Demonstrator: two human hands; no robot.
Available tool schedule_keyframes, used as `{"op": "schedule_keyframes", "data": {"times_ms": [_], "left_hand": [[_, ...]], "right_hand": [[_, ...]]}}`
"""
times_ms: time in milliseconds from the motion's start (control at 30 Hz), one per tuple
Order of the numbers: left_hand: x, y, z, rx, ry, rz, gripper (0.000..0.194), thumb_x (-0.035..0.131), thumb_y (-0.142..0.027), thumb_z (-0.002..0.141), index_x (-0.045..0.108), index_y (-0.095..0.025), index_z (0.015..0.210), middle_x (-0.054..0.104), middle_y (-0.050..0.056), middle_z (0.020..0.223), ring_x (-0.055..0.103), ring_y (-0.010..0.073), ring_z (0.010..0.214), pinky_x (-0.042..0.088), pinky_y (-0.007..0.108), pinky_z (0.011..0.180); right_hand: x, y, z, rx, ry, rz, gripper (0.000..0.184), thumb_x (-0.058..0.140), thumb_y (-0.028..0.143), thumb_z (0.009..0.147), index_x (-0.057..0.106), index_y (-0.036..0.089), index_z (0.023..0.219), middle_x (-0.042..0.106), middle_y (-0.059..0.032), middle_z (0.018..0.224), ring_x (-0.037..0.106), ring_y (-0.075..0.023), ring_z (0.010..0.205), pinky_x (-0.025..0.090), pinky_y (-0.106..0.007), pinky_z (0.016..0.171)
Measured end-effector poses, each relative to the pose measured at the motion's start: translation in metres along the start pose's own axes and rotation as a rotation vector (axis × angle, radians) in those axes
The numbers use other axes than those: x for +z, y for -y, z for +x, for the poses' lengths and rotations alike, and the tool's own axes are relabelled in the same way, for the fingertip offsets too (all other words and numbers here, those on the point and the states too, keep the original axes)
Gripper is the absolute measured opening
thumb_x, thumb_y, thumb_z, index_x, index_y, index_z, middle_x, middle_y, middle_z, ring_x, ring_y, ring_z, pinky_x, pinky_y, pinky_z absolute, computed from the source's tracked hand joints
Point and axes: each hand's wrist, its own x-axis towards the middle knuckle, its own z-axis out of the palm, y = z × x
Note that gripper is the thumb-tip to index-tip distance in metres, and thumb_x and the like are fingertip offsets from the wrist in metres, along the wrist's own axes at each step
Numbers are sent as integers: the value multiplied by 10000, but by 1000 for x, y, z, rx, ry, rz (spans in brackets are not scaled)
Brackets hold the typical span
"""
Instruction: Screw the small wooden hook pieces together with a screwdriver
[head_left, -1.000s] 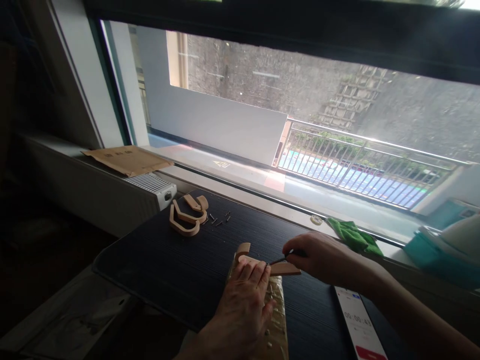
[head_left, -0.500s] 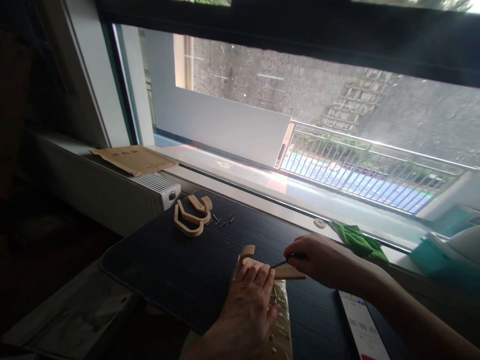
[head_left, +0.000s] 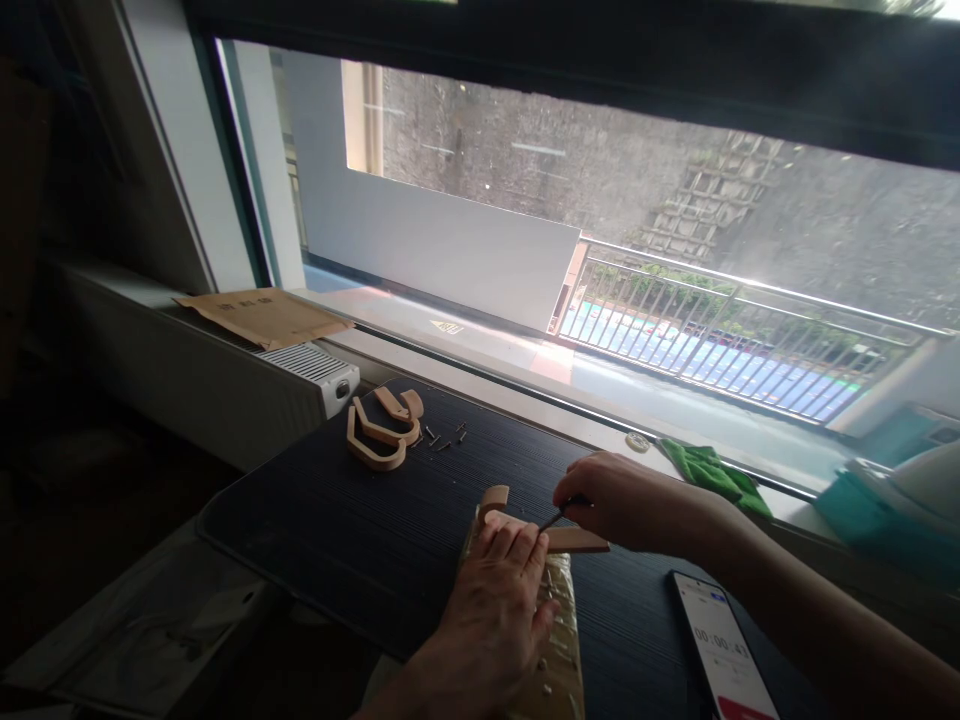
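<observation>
My left hand point(head_left: 499, 595) lies over a curved wooden hook point(head_left: 577, 541), pressing it down with fingers together. The hook's bent end sticks up past my fingertips and its straight end reaches out to the right. Under it is a block wrapped in shiny brown tape point(head_left: 559, 655), with small bits on top. My closed right hand point(head_left: 611, 500) grips a thin dark screwdriver point(head_left: 553, 520), slanted down to the left with its tip near my left fingers. Where the tip meets the hook is hidden.
More wooden hooks point(head_left: 379, 460) and several loose screws point(head_left: 442, 440) lie on the dark table point(head_left: 300, 520). A phone showing a timer point(head_left: 724, 640) is at the right. On the sill are a roll of tape point(head_left: 637, 442) and a green cloth point(head_left: 709, 475). A brown envelope point(head_left: 270, 315) rests at the left.
My right hand has shifted slightly left and up, and the screwdriver stands a little steeper. My left hand stays on the hook. The whole view has moved slightly.
</observation>
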Motion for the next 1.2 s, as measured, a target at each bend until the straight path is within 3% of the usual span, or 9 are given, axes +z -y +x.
{"op": "schedule_keyframes", "data": {"times_ms": [300, 700, 933, 1200], "left_hand": [[-10, -2, 3, -39, 32, -59, 504, 455, -417, 913, 424, -179, 1357, 465, 77, 1345, 375, 251, 1235, 205, 424, 1105], [-10, 0, 1, -28, 28, -84, 511, 480, -452, 900, 433, -217, 1352, 451, 57, 1359, 348, 251, 1257, 196, 418, 1109], [-9, 0, 2, -21, 20, -85, 521, 469, -457, 904, 423, -209, 1360, 452, 63, 1363, 352, 248, 1259, 195, 414, 1107], [-6, -1, 2, -37, 25, -71, 529, 438, -454, 916, 407, -193, 1375, 457, 66, 1371, 367, 265, 1261, 219, 433, 1098]], "right_hand": [[-2, 1, 9, 8, 31, -55, 246, 476, 106, 768, 712, 161, 723, 611, -17, 615, 458, -101, 541, 326, -238, 539], [-3, -10, 14, -17, 51, -14, 236, 488, 134, 760, 719, 168, 796, 648, -17, 689, 503, -108, 604, 359, -229, 584], [-3, -6, 16, -13, 67, -3, 245, 486, 121, 739, 723, 163, 785, 646, -20, 658, 489, -103, 553, 363, -224, 548], [-9, 8, 15, 69, 96, -55, 285, 510, 94, 722, 733, 186, 874, 693, -43, 765, 575, -137, 659, 386, -228, 586]]}}
